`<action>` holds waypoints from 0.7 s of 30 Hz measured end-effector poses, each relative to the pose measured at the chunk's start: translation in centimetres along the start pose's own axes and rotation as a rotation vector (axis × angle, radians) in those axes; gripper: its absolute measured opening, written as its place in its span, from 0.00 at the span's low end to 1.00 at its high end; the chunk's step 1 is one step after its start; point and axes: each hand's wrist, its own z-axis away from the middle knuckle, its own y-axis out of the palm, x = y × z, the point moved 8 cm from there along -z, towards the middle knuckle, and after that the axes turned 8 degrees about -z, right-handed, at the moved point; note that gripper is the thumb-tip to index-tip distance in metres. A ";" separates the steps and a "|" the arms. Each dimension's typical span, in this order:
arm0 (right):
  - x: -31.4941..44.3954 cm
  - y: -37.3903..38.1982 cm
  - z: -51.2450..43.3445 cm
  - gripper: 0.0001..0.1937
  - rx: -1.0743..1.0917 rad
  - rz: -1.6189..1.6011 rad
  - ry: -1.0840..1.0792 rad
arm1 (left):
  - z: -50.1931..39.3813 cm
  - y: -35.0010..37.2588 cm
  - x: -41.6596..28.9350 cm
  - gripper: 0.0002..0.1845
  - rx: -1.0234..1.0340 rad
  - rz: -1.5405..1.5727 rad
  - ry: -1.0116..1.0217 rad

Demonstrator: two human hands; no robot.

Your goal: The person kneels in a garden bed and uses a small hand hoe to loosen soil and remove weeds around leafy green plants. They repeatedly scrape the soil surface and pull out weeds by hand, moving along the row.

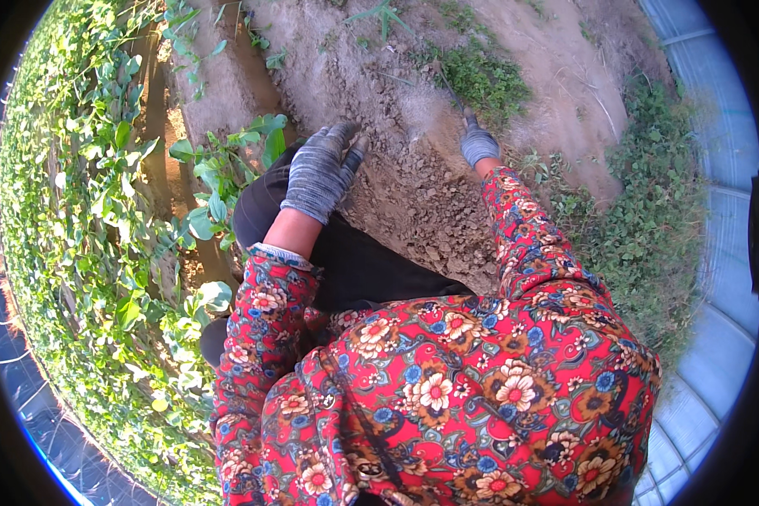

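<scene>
My left hand (322,169), in a grey knitted glove, rests over my bent knee in black trousers (379,253), its fingers apart with nothing in them. Further right, my right hand (479,140) in a matching glove is closed on the handle end of a thin hand tool (450,88). The tool's dark shaft reaches up and left to the soil beside a patch of low green weeds (487,79); its tip is too small to make out. Loose, crumbled soil (436,215) lies between my two arms.
Leafy crop plants (101,253) fill the left side, some close to my knee. More weeds (651,221) grow at the right along a translucent plastic sheet wall (727,253). A small grassy plant (384,16) stands at the top.
</scene>
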 end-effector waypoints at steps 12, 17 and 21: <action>-5.0 -1.4 12.3 0.34 0.078 0.052 0.281 | 0.9 -1.4 2.5 0.14 -0.116 0.113 -0.074; -14.4 0.2 16.2 0.30 0.026 -0.414 0.349 | 1.8 -5.1 1.0 0.12 -0.429 0.256 0.042; -13.5 0.0 16.2 0.29 -0.288 -0.599 0.167 | 4.1 -7.7 2.2 0.11 -0.576 0.355 -0.024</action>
